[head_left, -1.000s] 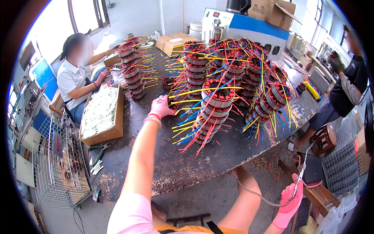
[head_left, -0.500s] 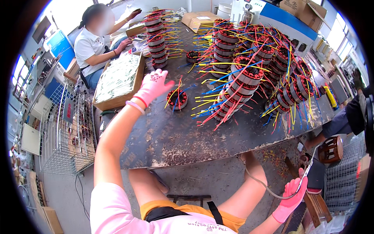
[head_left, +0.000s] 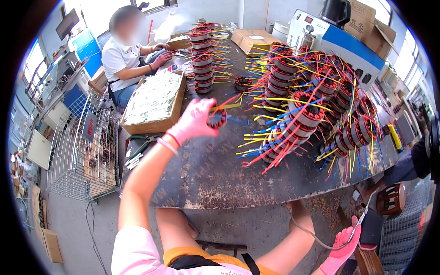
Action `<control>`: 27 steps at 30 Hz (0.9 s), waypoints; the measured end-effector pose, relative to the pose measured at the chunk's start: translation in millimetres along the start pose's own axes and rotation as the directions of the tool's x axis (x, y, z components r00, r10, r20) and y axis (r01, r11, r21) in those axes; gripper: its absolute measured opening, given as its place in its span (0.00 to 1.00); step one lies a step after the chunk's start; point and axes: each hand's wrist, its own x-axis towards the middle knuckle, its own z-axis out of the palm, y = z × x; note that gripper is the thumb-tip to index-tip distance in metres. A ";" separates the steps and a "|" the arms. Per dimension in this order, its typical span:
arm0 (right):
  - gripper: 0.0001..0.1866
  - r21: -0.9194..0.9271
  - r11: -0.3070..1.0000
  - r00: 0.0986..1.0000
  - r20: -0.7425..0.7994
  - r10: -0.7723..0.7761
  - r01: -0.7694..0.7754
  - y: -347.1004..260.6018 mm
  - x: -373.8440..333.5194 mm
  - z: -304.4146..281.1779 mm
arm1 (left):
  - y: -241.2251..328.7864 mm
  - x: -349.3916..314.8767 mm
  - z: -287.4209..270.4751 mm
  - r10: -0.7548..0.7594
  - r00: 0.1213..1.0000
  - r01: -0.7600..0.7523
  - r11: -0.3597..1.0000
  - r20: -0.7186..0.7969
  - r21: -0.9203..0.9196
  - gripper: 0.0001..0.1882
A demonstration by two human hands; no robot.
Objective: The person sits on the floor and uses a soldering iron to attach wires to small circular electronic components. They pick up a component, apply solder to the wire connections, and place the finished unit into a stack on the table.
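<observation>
My left hand (head_left: 196, 121), in a pink glove, is closed on the left side of a small ring-shaped motor stator (head_left: 220, 119) with red, yellow and blue wire leads. The fingers cover part of the ring. Low at the right, beyond the table's front edge, my right hand (head_left: 343, 245), gloved alike, grips a slim pen-shaped tool (head_left: 361, 219), which looks like a soldering iron. A grey cord runs from it toward my knee. To the right of the held stator, a leaning stack of wired stators (head_left: 293, 126) stands on the dark table (head_left: 206, 176).
A carton of pale strips (head_left: 153, 98) lies left of my arm, with green-handled pliers (head_left: 142, 143) nearby. Behind stand a tall stator stack (head_left: 201, 59), a single stator (head_left: 243, 83) and a blue-and-white machine (head_left: 339, 41). A co-worker (head_left: 123, 59) sits far left beside a wire cart (head_left: 85, 151).
My left hand has gone from open above the table to gripping the stator, which appears lifted. The right hand keeps its tool. The view has tilted, and the co-worker's hands have come together.
</observation>
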 end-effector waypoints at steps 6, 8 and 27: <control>0.26 -0.144 0.990 0.987 -0.157 -0.019 -0.004 0.5 8.1 33.4 | -78.4 106.1 -116.5 -0.061 0.978 0.086 0.990 -0.201 0.114 0.52; 0.26 -0.140 0.989 0.991 -0.121 -0.061 0.044 1.4 16.0 38.1 | -104.3 138.5 -134.7 -0.097 0.982 0.125 0.977 -0.164 0.173 0.52; 0.26 -0.206 0.974 0.947 -0.286 -0.149 0.090 -2.4 23.6 83.9 | -72.4 182.7 -40.0 0.263 0.808 -0.244 0.964 -0.526 0.107 0.15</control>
